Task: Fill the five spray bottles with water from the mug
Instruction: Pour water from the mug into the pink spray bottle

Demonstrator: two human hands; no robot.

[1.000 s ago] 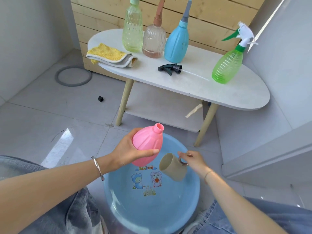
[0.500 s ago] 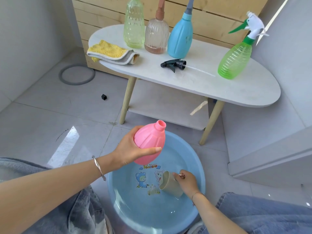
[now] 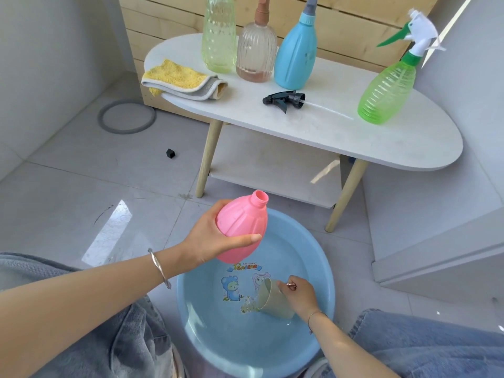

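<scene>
On my far left a grey rubber ring [image 3: 126, 117] lies on the floor tiles, and a folded yellow microfibre cloth [image 3: 180, 77] sits on the left end of the white oval table [image 3: 409, 143]. My left hand [image 3: 215, 241] is wrapped round the belly of the capless pink plastic spray bottle [image 3: 241, 230], thumb across its front. It holds the bottle above the far rim of the round blue plastic basin [image 3: 300, 236], neck tilted up and away.

Standing close together on the table behind are a pale green clear bottle [image 3: 219, 36], a ribbed clear bottle with a brown pump [image 3: 256, 50] and a light blue opaque bottle [image 3: 296, 58]. A black trigger sprayer head [image 3: 283, 99] lies in front of them.

Lower down, the beige plastic mug [image 3: 272, 300] lies tipped on its side in the basin's water, mouth facing left. My right hand [image 3: 300, 294] pinches its handle with curled fingers. At the table's right end stands a bright green ribbed bottle with a white-and-green trigger [image 3: 387, 91].
</scene>
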